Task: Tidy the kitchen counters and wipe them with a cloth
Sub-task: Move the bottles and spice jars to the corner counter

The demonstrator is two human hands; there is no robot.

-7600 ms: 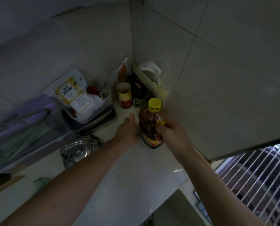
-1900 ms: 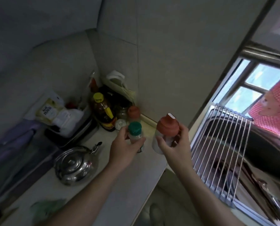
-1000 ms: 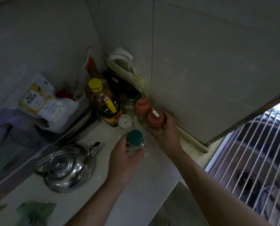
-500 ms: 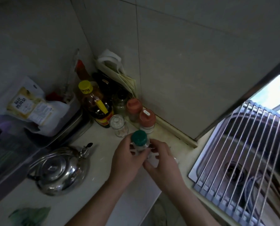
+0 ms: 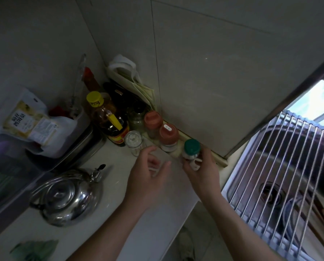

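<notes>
My right hand (image 5: 202,172) grips a small green-capped jar (image 5: 191,150) upright at the wall's foot, just right of two red-capped jars (image 5: 168,135). A small white plastic piece (image 5: 195,165) sticks out between its fingers. My left hand (image 5: 148,178) hovers over the white counter (image 5: 117,162) to the left of the jar, with its fingers loosely spread and apart from it. A crumpled green cloth (image 5: 34,249) lies on the counter at the bottom left.
The corner holds a yellow-capped oil bottle (image 5: 108,119), dark bottles, a clear-lidded jar (image 5: 133,141) and a white bag. A steel kettle (image 5: 66,196) stands to the left beside a metal tray (image 5: 87,146) with a food pouch (image 5: 31,121). A wire rack (image 5: 289,166) covers the sink on the right.
Both hands were on the green-capped jar. My right hand has now carried it right to the wall beside the red-capped jars, and my left hand has let go.
</notes>
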